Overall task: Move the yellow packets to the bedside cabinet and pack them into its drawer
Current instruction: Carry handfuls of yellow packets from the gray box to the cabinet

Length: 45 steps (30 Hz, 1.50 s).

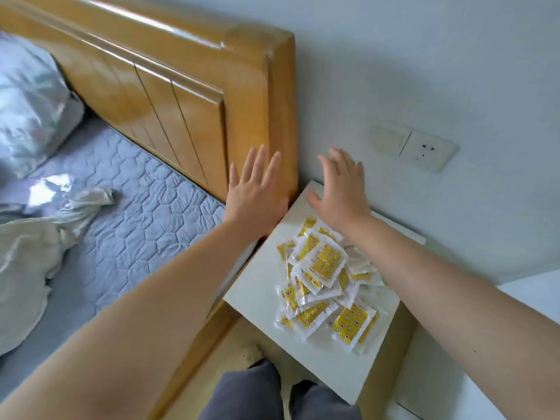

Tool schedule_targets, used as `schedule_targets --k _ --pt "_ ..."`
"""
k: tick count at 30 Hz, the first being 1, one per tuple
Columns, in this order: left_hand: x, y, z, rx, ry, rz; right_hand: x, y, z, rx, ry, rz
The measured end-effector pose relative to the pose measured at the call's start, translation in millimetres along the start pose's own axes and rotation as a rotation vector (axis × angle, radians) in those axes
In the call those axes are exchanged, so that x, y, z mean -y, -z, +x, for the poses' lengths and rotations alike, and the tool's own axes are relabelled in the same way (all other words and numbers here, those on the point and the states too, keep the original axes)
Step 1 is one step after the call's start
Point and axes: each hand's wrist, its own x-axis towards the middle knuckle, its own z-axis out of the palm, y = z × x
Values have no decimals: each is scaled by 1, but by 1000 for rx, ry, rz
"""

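A loose heap of several yellow packets [325, 286] in clear white-edged wrappers lies on the white top of the bedside cabinet [260, 294]. My left hand [256, 192] is raised with straight, spread fingers in front of the bed's wooden headboard post, left of the cabinet. Over the cabinet's far corner, just beyond the heap, my right hand [339, 189] hovers with its fingers relaxed and extended. Neither hand holds anything. The cabinet's drawer is not visible from this angle.
The wooden headboard [169, 95] and a bed with a grey quilted mattress [127, 225] and crumpled bedding stand to the left. A wall socket and switch plate [415, 148] sits above the cabinet on the white wall. My knees [272, 392] are close to the cabinet's front.
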Motion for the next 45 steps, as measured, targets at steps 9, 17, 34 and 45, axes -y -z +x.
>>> schedule_targets --k 9,17,34,45 --pt "112 180 -60 -319 285 73 199 102 52 -214 444 97" --pt "254 311 -225 -535 584 242 459 135 16 -412 813 180" --pt "492 423 -588 -613 1059 644 881 66 -142 -342 1388 384" --pt "587 452 -798 -571 1224 746 1080 19 -300 -270 1541 471"
